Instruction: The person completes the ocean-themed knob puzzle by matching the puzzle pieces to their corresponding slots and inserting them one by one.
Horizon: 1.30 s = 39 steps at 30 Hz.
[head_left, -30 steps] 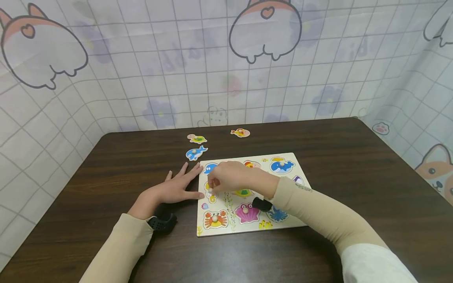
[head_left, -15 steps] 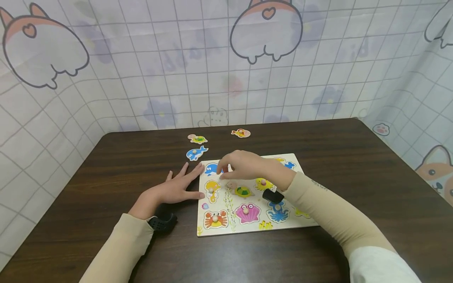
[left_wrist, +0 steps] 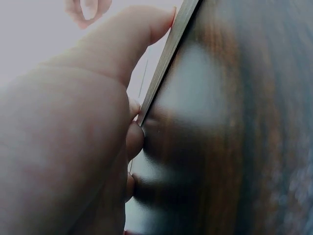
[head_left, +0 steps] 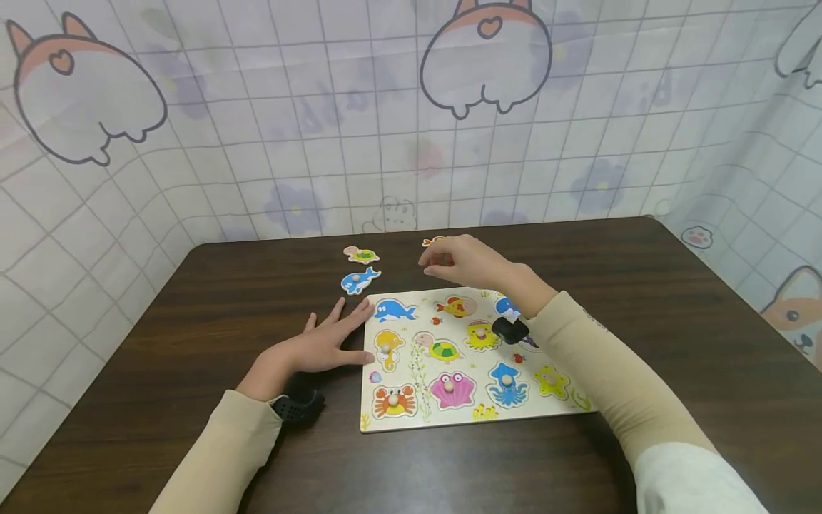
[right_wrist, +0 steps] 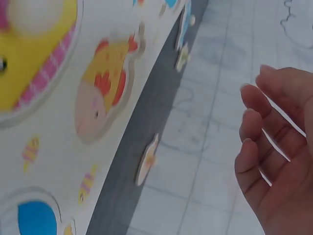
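Note:
A pale wooden puzzle board [head_left: 425, 300] with sea-animal pictures lies on the table. My left hand [head_left: 324, 344] rests with fingers spread at its left edge; in the left wrist view the thumb [left_wrist: 156, 24] lies along the board's side. Beyond the far edge hovers my right hand [head_left: 469, 263], fingers loosely bent and nothing between them. It partly covers a loose fish piece [head_left: 433, 241], which shows whole in the right wrist view as a thin knobbed piece [right_wrist: 147, 161]. The board's fish recess [head_left: 457, 307], dolphin recess [head_left: 394, 310] and turtle recess [head_left: 442, 349] have no knobs.
A loose turtle piece [head_left: 362, 255] and a blue whale piece [head_left: 359, 280] lie behind the board's left corner. Knobbed pieces such as the crab [head_left: 394, 401], shell [head_left: 452, 390] and octopus [head_left: 507, 385] sit in the board. A patterned curtain [head_left: 359, 143] surrounds the dark table [head_left: 270, 271].
My right hand has left the seahorse knob, passed over the dolphin recess and moved up and right toward the loose fish piece. My left hand stays at the board's edge.

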Each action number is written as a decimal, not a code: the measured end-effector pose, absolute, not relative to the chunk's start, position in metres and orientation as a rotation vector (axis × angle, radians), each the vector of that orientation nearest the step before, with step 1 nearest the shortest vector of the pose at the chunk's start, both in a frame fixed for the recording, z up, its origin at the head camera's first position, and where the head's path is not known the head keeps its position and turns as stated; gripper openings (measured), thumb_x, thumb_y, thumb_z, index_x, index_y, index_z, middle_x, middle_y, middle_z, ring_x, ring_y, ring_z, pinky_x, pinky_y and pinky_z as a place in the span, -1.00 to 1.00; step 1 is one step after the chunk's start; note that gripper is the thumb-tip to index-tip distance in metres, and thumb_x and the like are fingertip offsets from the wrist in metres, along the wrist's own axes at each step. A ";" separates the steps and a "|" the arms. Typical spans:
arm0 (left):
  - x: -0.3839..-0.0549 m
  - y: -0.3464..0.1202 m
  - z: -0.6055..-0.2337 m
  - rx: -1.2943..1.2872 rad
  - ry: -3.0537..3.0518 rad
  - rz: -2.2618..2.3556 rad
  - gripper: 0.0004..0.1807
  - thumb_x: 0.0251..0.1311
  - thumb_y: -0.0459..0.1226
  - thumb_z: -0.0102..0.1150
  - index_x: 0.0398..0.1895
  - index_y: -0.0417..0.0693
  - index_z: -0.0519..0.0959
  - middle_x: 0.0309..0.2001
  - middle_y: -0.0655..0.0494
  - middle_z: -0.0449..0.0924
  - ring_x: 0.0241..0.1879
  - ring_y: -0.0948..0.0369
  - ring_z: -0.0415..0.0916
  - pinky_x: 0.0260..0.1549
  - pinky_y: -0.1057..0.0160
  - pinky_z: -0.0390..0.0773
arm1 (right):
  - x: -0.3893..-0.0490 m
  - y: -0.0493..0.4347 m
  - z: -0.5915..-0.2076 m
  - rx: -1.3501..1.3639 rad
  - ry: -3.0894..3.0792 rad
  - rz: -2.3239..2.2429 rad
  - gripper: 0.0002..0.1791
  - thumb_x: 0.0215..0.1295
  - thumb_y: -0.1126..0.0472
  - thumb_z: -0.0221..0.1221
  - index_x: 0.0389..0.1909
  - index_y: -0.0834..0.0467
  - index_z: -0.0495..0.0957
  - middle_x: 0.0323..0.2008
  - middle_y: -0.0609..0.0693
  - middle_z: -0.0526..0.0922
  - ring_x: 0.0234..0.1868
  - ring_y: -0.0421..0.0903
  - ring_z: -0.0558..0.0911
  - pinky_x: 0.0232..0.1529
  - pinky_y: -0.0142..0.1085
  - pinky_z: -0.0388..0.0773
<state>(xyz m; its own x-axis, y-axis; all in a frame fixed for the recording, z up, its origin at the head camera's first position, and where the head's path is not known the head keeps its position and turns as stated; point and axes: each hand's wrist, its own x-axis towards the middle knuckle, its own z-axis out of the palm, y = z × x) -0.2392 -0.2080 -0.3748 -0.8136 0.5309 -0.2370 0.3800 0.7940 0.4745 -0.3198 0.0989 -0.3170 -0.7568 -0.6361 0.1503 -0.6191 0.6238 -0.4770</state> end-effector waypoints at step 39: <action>-0.240 -0.209 -0.376 0.691 2.630 0.598 0.05 0.34 0.26 0.16 0.70 0.18 -0.14 0.67 0.14 -0.31 0.60 -0.12 -0.58 0.32 -0.50 -0.46 | -0.414 0.096 -0.351 -0.481 2.853 -0.851 -0.66 0.60 0.24 0.05 0.23 0.30 0.58 0.11 0.24 0.60 0.02 0.10 0.55 0.06 -0.07 0.54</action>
